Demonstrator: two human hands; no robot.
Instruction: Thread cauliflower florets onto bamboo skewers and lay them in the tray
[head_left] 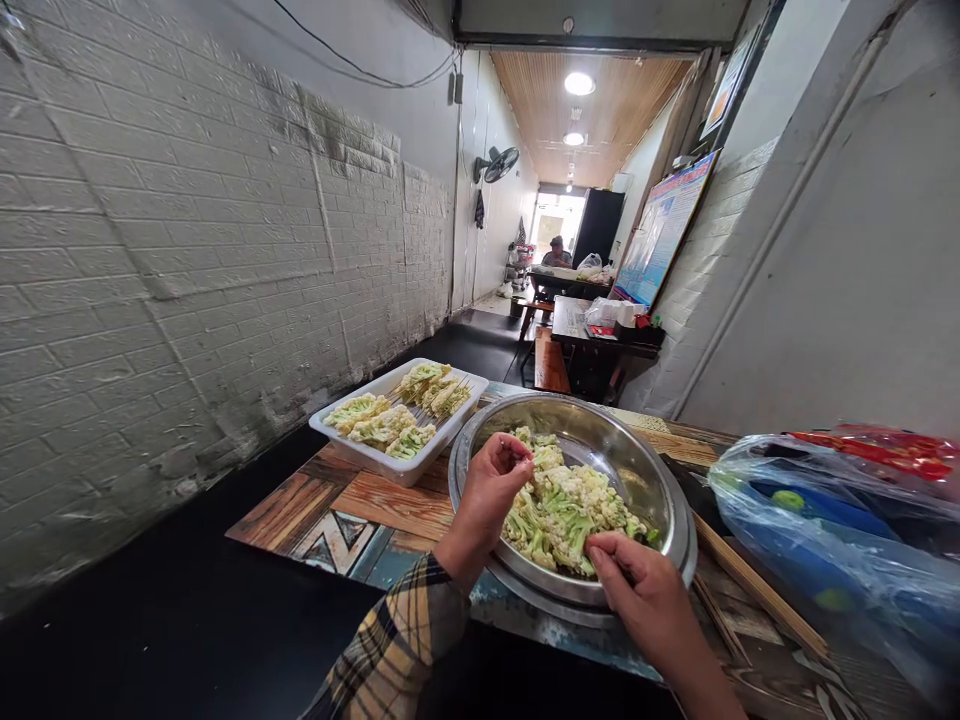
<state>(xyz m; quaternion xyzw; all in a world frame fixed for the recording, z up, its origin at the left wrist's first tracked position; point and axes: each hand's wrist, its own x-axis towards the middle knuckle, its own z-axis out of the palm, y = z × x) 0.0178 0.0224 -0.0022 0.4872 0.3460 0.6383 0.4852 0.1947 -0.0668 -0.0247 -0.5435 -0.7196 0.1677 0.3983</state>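
Note:
Cut cauliflower florets (pixel 562 500), pale with green stems, fill the near part of a wide steel basin (pixel 645 440) on the table. My left hand (pixel 491 490) is over the basin's left rim, thumb and fingertips pinched together; whatever lies between them is too small to make out. Low at the right side of the basin, my right hand (pixel 637 580) has its thumb and index finger closed at a cauliflower floret at the edge of the heap. Left of the basin, a white plastic tray (pixel 409 470) holds bunches of cauliflower on thin skewers.
Bundled bare wooden skewers (pixel 757 580) lie right of the basin on the patterned wooden table (pixel 292 510). A clear plastic bag (pixel 832 540) with blue and green contents bulges at the right. Farther back are another table (pixel 570 315), a bench (pixel 551 360) and a seated person (pixel 556 254).

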